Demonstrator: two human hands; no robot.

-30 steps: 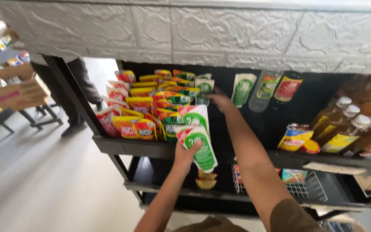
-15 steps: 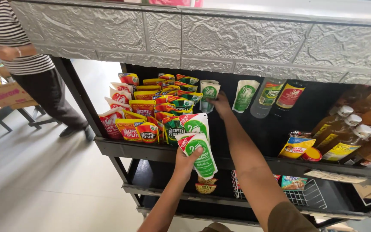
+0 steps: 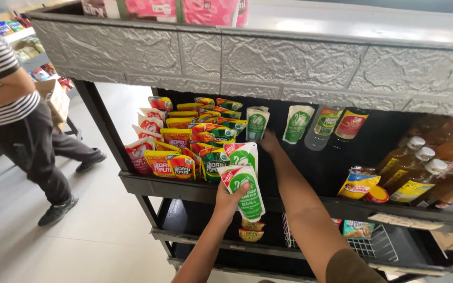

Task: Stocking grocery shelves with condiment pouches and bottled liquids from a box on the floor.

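**A:** Any tips for holding that green-and-white pouch (image 3: 246,191) at the shelf edge (image 3: 184,187)?

**B:** I'd keep it upright and grip low. The left hand (image 3: 230,195) has its fingers (image 3: 242,187) wrapped round the pouch's left side, just above the edge. The right hand (image 3: 270,141) reaches further back beside a standing pouch (image 3: 257,123); can't tell if it's gripping.

Left hand (image 3: 230,195) sits at centre frame, fingers curled in a closed grip, forearm rising from the bottom edge. Right hand (image 3: 269,141) reaches further up, arm fully extended, fingers hidden.
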